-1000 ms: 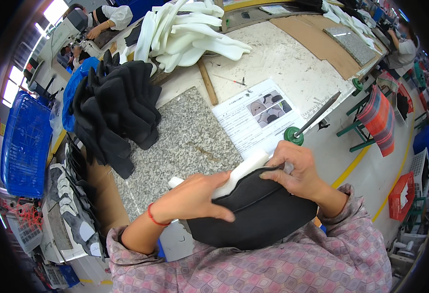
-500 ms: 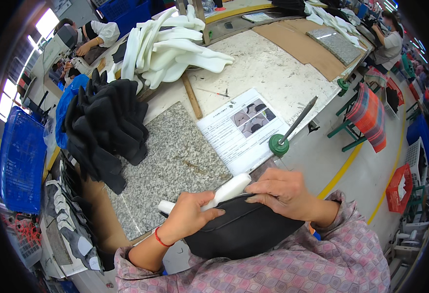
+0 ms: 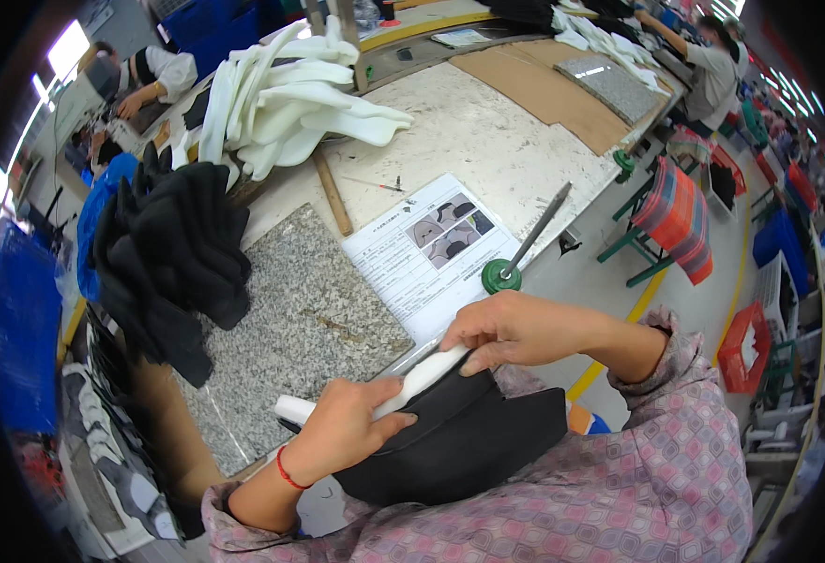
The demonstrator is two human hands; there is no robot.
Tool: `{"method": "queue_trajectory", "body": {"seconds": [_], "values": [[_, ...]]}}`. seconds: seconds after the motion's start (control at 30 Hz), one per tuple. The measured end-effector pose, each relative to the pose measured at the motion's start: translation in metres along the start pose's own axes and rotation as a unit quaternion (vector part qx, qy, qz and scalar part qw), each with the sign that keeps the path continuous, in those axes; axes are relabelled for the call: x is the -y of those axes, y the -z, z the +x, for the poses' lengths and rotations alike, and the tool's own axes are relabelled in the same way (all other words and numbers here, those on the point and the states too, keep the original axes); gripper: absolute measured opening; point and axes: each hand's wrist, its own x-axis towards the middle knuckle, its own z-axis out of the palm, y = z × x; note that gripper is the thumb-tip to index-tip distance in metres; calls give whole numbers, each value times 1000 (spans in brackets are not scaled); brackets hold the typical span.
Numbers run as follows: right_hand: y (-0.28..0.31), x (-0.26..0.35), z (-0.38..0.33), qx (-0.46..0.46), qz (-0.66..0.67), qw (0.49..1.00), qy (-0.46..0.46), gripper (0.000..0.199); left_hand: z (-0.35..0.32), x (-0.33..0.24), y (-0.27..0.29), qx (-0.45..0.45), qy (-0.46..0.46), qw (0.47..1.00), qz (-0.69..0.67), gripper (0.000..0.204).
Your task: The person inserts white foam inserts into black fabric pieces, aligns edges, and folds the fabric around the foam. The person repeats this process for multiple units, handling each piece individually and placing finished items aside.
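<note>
My left hand [image 3: 342,427] clamps the near end of the white foam strip [image 3: 403,385], my right hand [image 3: 515,328] pinches its far end; it runs diagonally along the black piece [image 3: 459,441], just off the bench [image 3: 487,150] edge.

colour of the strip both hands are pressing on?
White strip, laid along a black piece; clearest in the head view.

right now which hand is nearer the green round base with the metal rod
Right. The right hand lies just below the green round base; the left hand is farther off, down to its left.
</note>
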Motion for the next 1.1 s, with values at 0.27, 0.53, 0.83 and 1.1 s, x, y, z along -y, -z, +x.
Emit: {"method": "queue_trajectory", "body": {"seconds": [0.27, 0.53, 0.83, 1.1], "values": [[-20, 8, -4, -99, -123, 981, 113, 31, 5, -12, 8, 32, -24, 998, 55, 32], [-31, 28, 18, -128, -302, 938, 112, 32, 2, -7, 10, -57, -145, 971, 179, 24], [-45, -27, 32, 27, -11, 999, 31, 42, -33, 55, -10, -250, 136, 842, -459, 46], [-78, -11, 37, -123, -39, 992, -10, 41, -53, 44, -38, -425, -63, 896, -114, 21]]}}
